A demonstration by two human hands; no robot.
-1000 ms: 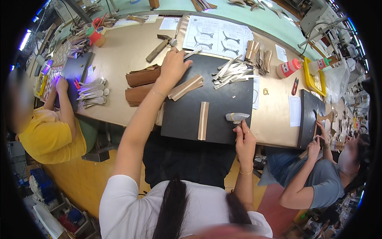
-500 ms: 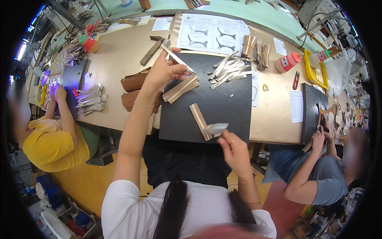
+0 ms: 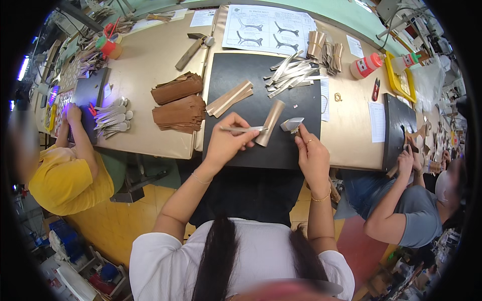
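My left hand is closed around a slim pale stick, its fingertips at the side of a tan leather strip. That strip looks folded or curled and lies slantwise on the black work mat. In my right hand is a tool with a broad shiny grey head; its exact kind I cannot make out. The head is just right of the strip, apart from it. Beyond my left hand, several striped tan-and-white strips lie stacked. A loose pile of narrow pale strips is at the mat's far right.
Brown leather stacks and a hammer lie left of the mat. Printed sheets are behind it. Bottles, red snips and a yellow tray stand or lie rightward. A co-worker sits on each side.
My left hand has come down and toward the near strip, still with the pale stick. My right hand has moved up and right with its tool. The near strip, earlier flat, now looks folded.
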